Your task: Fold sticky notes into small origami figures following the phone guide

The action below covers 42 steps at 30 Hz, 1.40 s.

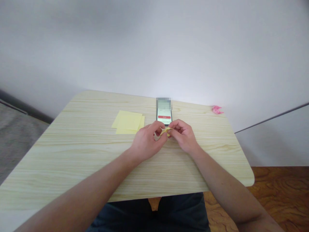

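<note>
Between my two hands is a small folded piece of yellow paper, partly covered by fingers. My left hand pinches its near left side with thumb and fingertips. On the other side, my right hand grips the paper between thumb and index finger. Just beyond the hands a phone lies on the table, its screen lit and its top part blurred out. Several loose yellow paper sheets overlap to the left of my left hand.
A pale wood-grain table stands against a white wall. Near the table's far right corner sits a crumpled-looking pink folded paper. Brown wooden floor shows at the lower right, and a grey surface at the left.
</note>
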Tool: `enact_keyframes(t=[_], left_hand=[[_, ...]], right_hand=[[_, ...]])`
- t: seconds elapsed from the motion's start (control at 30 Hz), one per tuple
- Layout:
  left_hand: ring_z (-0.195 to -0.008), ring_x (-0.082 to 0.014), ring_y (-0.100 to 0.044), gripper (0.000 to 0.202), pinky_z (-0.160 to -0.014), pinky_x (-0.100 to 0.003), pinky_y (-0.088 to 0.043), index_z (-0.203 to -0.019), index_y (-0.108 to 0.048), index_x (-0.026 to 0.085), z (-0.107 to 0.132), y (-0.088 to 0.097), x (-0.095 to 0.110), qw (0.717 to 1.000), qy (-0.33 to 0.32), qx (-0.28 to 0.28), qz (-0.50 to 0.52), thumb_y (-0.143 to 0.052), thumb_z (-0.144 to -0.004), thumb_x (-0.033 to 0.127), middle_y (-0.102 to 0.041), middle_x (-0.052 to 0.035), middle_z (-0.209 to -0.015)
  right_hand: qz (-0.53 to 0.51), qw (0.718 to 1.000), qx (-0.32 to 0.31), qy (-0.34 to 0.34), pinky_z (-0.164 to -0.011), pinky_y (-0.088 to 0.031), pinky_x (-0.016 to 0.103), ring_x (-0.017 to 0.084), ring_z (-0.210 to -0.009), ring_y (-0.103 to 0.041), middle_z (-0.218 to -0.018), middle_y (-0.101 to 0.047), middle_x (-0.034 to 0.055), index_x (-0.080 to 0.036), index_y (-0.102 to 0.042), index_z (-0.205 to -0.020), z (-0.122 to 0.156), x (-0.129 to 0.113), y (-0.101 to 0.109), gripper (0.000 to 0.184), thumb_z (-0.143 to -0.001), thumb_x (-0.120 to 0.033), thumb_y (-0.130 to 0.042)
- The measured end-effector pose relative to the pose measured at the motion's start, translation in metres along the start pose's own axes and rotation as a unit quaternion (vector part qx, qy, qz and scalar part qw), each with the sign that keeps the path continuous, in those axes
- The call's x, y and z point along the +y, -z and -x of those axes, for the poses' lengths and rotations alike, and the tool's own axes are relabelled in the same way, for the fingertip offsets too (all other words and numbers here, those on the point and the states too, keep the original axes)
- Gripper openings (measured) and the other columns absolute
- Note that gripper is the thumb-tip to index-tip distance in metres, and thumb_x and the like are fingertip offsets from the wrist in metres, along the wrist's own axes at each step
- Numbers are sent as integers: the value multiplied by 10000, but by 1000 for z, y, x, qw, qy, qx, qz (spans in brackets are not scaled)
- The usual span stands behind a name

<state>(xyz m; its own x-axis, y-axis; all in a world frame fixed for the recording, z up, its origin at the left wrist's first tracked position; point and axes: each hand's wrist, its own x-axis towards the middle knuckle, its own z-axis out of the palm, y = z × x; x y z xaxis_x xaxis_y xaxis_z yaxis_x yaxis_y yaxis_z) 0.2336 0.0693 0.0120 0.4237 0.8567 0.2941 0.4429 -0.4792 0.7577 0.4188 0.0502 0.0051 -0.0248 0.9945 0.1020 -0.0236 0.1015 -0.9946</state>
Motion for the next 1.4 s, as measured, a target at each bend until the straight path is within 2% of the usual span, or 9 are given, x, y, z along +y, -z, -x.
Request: enact_keyframes(t=[0.1, 0.4, 0.7, 1.07, 1.23, 1.4], left_hand=[[-661, -135, -626, 111, -625, -273, -477, -979, -621, 249, -2, -2, 0, 999, 44, 0, 20, -608, -916, 339, -686, 35, -757], [-675, -138, -650, 69, -604, -259, -478, -900, -617, 236, -5, -6, 4, 993, 85, 41, 65, -623, -874, 299, -681, 28, -743], [-702, -151, -662, 121, -645, -279, -503, -963, -616, 239, -3, -9, 4, 994, 61, 32, 87, -642, -882, 324, -707, 16, -811], [-713, -143, -651, 53, -629, -258, -499, -892, -634, 219, -4, -8, 4, 986, 65, 27, 154, -634, -874, 268, -679, 16, -775], [-729, -148, -651, 64, -641, -263, -510, -902, -634, 214, -4, -7, 4, 985, 62, 24, 160, -633, -885, 276, -682, 8, -792], [-714, -155, -665, 94, -628, -266, -525, -894, -624, 215, -5, -8, 2, 980, 76, 23, 184, -650, -877, 304, -692, 0, -790]], right_hand=[[8, 1000, -6, -3, -651, -533, 280, 134, -668, -627, -765, -679, -18, -226, -665, -883, 1, 1, -1, 103, -844, -261, -754], [5, 1000, 4, -18, -678, -535, 294, 150, -705, -643, -793, -697, 0, -216, -658, -893, -1, 5, -8, 81, -857, -252, -722], [24, 999, 45, -12, -647, -526, 280, 144, -663, -638, -738, -702, -10, -218, -645, -811, 0, -2, -10, 56, -812, -206, -700], [-34, 998, 37, -48, -584, -519, 267, 130, -570, -628, -648, -704, -24, -210, -648, -727, -3, 0, -5, 79, -741, -177, -719], [-41, 997, 38, -59, -595, -531, 270, 129, -582, -625, -670, -711, -20, -208, -656, -733, -4, -1, -6, 63, -741, -195, -718], [-36, 998, 29, -48, -636, -562, 276, 127, -638, -635, -752, -714, -22, -218, -694, -832, -3, -4, -7, 78, -760, -212, -723]])
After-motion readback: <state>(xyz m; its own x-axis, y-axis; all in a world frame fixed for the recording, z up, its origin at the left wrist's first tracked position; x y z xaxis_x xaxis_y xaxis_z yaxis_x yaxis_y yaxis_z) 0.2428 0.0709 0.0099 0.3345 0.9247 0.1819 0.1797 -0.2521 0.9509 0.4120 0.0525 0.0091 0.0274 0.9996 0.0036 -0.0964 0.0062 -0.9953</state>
